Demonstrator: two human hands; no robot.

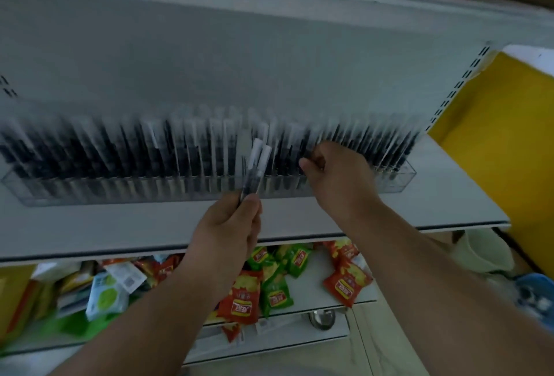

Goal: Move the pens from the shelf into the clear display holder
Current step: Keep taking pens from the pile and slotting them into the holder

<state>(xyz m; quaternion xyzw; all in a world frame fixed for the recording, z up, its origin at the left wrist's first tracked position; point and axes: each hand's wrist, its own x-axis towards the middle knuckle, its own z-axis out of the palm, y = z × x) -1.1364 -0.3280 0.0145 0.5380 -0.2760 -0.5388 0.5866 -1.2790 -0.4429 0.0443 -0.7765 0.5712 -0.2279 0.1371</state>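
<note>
Holding a small bundle of pens (254, 170) by their lower ends, the left hand (229, 227) keeps them upright just in front of the clear display holder (404, 179), near its middle. The right hand (335, 170) reaches into the holder to the right of that bundle, its fingers curled among the standing pens; motion blur hides whether it pinches one or only parts them. The pens look light, stiff and smooth, so several together could slip or fan apart; a firm pinch around the barrels, low down, seems the safest hold, leaving the capped tops free to guide. The holder runs along the back of the shelf (449, 210) and is already packed with upright dark pens (120, 153) in tight rows, so free slots appear scarce. Below the shelf, red and green snack packets (245, 297) lie loose.
</note>
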